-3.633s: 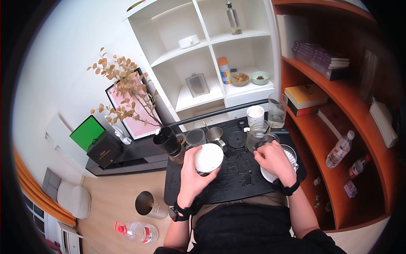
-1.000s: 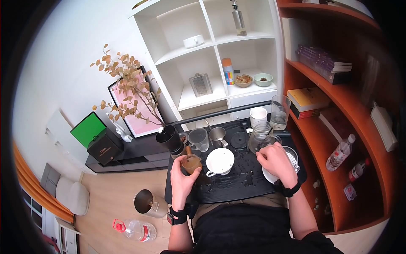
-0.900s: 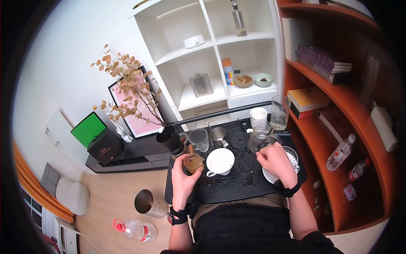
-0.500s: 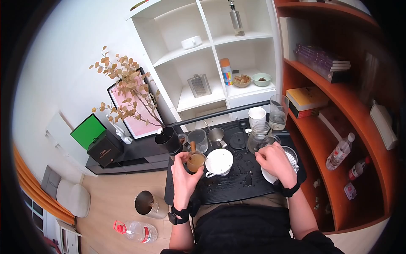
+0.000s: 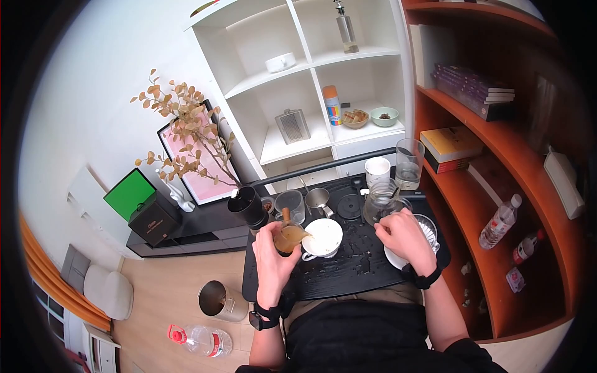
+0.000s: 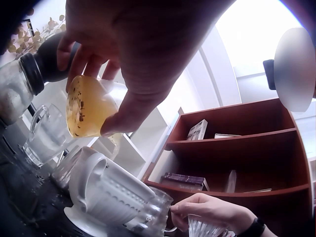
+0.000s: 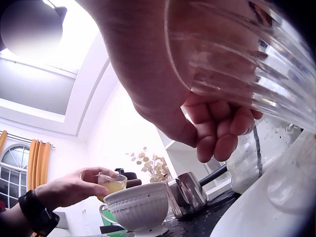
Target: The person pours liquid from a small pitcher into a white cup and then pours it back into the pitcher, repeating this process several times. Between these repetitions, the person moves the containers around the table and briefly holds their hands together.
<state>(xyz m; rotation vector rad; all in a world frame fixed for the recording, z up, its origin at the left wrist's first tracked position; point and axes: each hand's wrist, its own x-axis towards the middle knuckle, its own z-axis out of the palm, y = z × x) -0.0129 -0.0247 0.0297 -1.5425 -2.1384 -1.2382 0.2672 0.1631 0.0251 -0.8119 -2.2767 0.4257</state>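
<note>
My left hand (image 5: 273, 261) grips a small glass pitcher (image 5: 288, 239) of yellow-brown liquid, its wooden handle pointing away. The pitcher tilts right, its spout over the rim of a white cup (image 5: 323, 239); pale liquid shows at the spout. Dark specks float in the pitcher (image 6: 85, 108) in the left wrist view. The cup (image 7: 138, 203) stands upright on the black tray (image 5: 348, 276). My right hand (image 5: 407, 238) hangs with loosely curled fingers beside a glass carafe (image 5: 377, 202) and a ribbed glass (image 5: 428, 230); nothing shows in its fingers (image 7: 216, 140).
Behind the cup stand a metal cup (image 5: 318, 200), a clear glass mug (image 5: 290, 205) and a black grinder (image 5: 246, 205). A white mug (image 5: 377, 169) and a tall glass (image 5: 409, 168) stand at the back right. A metal bin (image 5: 217, 301) and a bottle (image 5: 205, 341) are on the floor.
A white vessel was in my left hand earlier; the pitcher is there now. The pitcher has moved right towards the cup and tilted further. My right hand has barely moved.
</note>
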